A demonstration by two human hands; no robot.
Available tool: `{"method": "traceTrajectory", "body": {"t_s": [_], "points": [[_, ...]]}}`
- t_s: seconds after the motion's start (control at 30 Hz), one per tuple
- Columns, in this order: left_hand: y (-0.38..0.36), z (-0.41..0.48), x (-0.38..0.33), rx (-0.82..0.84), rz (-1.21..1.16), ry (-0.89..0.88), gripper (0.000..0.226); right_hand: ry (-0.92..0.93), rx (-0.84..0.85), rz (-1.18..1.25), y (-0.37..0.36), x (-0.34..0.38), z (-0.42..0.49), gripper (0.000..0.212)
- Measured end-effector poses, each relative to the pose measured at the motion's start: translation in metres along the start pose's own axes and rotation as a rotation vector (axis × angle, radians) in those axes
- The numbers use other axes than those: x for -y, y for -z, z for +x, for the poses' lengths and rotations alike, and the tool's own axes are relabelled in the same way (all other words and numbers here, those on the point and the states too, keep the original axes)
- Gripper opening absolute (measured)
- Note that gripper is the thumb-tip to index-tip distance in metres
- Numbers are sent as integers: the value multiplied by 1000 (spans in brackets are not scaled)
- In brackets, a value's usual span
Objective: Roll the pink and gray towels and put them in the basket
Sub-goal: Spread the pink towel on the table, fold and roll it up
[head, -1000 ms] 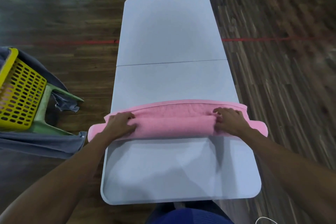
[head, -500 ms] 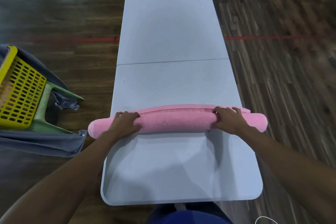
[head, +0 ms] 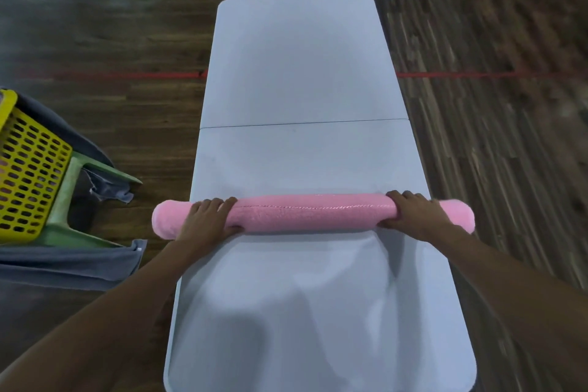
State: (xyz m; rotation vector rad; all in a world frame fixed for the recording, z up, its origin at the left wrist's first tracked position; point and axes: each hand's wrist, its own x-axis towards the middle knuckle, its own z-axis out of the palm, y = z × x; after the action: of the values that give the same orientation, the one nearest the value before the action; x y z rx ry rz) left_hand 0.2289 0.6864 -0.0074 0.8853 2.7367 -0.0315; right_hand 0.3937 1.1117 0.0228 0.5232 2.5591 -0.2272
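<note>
Now fully rolled, flat flap gone: long pink terry towel [head: 313, 215], left hand [head: 206, 219] and right hand [head: 413, 215] curled round it; seemingly ready for yellow perforated plastic basket [head: 31, 169].

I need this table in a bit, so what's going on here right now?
A person is working at a white folding table. A pink towel lies across it, rolled into a long tube whose ends stick out past both table edges. The left hand grips the roll near its left end and the right hand near its right end. Off to the left, a yellow basket sits on a green stool, with a gray towel draped under it, not yet rolled.
</note>
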Motion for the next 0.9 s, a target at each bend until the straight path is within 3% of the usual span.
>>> {"method": "traceTrajectory", "body": {"t_s": [0.13,0.37,0.57,0.7,0.83,0.9], "points": [[7,8,-43,35,-231,327,57,-246,20,477,1,36,-4,65],[6,1,-146,30,-729,673,58,-344,-164,871,-30,111,-54,59],[1,-12,-209,76,-990,754,62,-317,-75,985,-59,145,-78,65],[8,-23,-219,74,-1097,733,58,-375,-97,758,-61,148,-76,71],[3,-52,-212,-167,-1087,584,38,-402,-99,874,-46,160,-70,105],[-1,-66,-213,-160,-1204,527,33,-413,-84,857,-42,171,-65,123]]}}
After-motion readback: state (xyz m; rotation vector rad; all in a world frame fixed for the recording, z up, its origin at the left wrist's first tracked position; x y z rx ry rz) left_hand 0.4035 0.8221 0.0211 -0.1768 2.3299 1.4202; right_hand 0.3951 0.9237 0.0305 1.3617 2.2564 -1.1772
